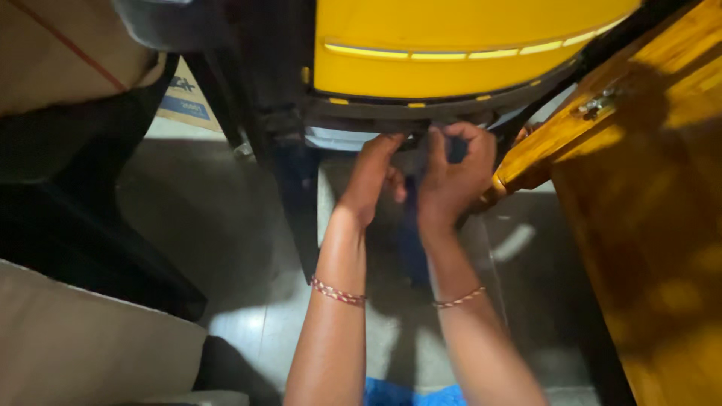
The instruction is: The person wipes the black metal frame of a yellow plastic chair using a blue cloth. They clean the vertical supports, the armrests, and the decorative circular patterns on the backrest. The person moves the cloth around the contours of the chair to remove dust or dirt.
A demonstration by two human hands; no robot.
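Dark strap (412,225), both hands gripping it

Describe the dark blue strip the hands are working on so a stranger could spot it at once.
Start at the big yellow panel across the top, then drop to its dark lower edge where the left hand and right hand meet. The dark blue strip hangs down between them, the only narrow blue thing against the grey floor.

Upper left of the frame: a cardboard box (184,96), tan, partly hidden behind dark shapes, bearing a blue rectangular label with pale print and a dark mark above it. Farther left, a larger tan carton face (56,53) crossed by a thin red line.
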